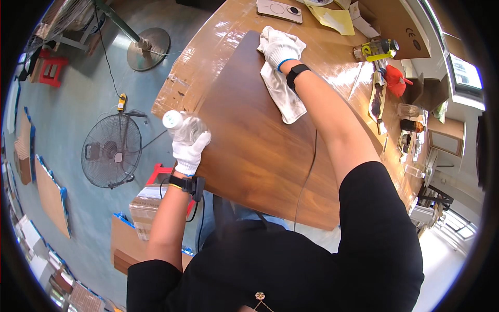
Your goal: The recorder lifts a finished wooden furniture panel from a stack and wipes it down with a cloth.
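Note:
A brown wood-grain panel (244,151) lies on a table covered in film-wrapped cardboard. In a white knit glove, my left hand (188,153) is closed around a clear plastic bottle (195,128) with a white cap, tilted over the panel's left edge. My right hand (280,47), gloved too, presses a white cloth (283,96) onto the panel's far end. Part of the cloth trails toward me across the wood. The glove and cloth hide the right fingertips.
A phone (279,10) and a yellow sheet (332,20) lie at the far edge. Rightward stand a drink bottle (375,49), a red object (396,80) and several jars. A thin cable (306,182) crosses the panel. Left on the floor is a black fan (112,151).

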Demonstrator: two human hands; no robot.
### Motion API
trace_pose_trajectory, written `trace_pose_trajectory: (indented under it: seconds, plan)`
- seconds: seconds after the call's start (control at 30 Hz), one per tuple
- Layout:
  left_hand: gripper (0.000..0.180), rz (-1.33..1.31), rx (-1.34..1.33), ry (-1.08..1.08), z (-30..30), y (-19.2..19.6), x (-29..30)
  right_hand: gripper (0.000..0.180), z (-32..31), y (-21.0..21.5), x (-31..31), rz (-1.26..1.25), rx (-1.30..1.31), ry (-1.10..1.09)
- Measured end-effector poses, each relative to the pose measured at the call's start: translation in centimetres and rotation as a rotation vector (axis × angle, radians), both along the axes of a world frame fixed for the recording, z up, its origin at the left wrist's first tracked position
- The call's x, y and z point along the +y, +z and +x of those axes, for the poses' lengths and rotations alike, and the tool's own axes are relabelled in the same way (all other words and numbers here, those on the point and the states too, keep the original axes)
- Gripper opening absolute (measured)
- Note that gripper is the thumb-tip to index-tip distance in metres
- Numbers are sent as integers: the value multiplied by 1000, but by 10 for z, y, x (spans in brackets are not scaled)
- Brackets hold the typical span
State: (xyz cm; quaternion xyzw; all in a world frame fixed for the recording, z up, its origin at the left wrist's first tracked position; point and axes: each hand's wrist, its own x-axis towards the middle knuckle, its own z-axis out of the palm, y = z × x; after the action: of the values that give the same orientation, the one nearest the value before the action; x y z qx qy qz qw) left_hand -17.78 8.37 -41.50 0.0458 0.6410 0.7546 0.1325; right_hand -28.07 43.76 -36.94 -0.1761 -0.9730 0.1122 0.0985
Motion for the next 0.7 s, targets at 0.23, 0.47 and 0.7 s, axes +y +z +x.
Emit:
trace_pose_trajectory:
  seconds: [0.23,0.47,0.7]
  plan:
    - [53,-8,-62,-84,-3,-4,-24,11,100,17,-38,-747,-226,-111]
    - [55,-9,-56,-54,-4,-1,-18,13,27,18,-24,173,-10,91]
    - [55,5,-63,-100,-9,4,-9,31,49,-24,-16,274,236,152]
